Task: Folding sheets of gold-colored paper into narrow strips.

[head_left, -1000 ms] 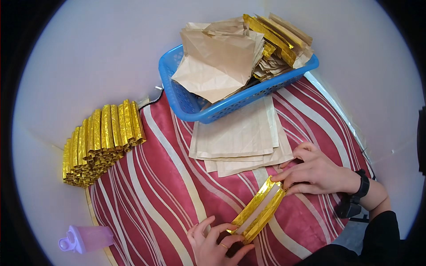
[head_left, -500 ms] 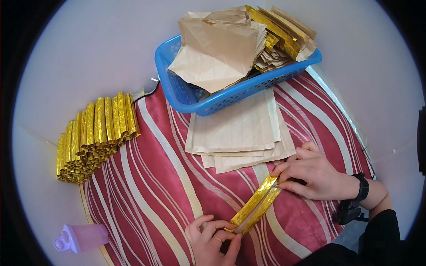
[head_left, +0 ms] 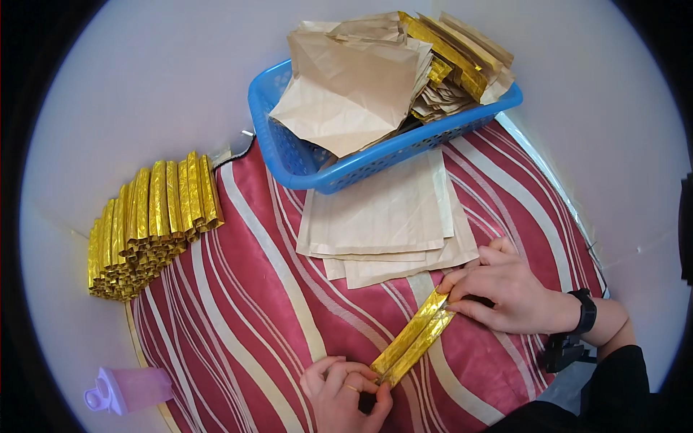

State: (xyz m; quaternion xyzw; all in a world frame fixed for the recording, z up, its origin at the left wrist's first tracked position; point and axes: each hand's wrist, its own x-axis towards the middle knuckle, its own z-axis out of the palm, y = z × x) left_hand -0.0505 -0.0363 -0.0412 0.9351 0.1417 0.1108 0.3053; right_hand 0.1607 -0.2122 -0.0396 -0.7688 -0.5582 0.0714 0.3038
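Note:
A long folded strip of gold foil paper [head_left: 410, 339] lies slantwise on the red striped cloth, its two edges folded up with a narrow groove between them. My left hand [head_left: 345, 395] pinches its near end between thumb and fingers. At the far end my right hand [head_left: 502, 292] grips it the same way, a black band round the wrist. Just beyond the strip rest several flat sheets of pale tan paper [head_left: 382, 224], partly under a blue basket. To the left, many finished-looking gold foil tubes [head_left: 155, 209] are piled in stacked rows.
The blue plastic basket [head_left: 346, 173] at the back holds tan paper sheets [head_left: 354, 86] and gold foil pieces [head_left: 455, 54]. A light purple bottle [head_left: 130, 390] stands at the near left edge. Red and white striped cloth [head_left: 253, 317] covers the work surface, with pale walls around it.
The two long sides of the gold strip have come closer together, narrowing the groove between them. Both hands keep hold of its ends.

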